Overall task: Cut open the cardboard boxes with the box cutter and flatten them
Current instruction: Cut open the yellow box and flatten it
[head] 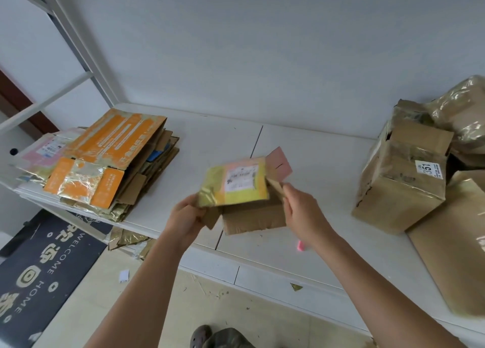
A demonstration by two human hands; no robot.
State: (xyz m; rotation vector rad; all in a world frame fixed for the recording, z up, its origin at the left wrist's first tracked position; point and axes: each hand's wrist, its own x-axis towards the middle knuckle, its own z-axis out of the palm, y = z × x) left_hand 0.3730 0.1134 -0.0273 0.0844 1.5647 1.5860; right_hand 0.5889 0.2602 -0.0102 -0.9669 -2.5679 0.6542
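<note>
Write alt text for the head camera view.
Two bare hands, left hand and right hand, hold a small opened cardboard box above a white table. A stack of flattened boxes lies at left; taped brown boxes wait at right.

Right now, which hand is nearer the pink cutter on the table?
Right. The right hand holds the small box just above the cutter; the left hand is farther off, at the box's other side.

Both arms outstretched — left hand [185, 217] and right hand [301, 211] gripping.
</note>
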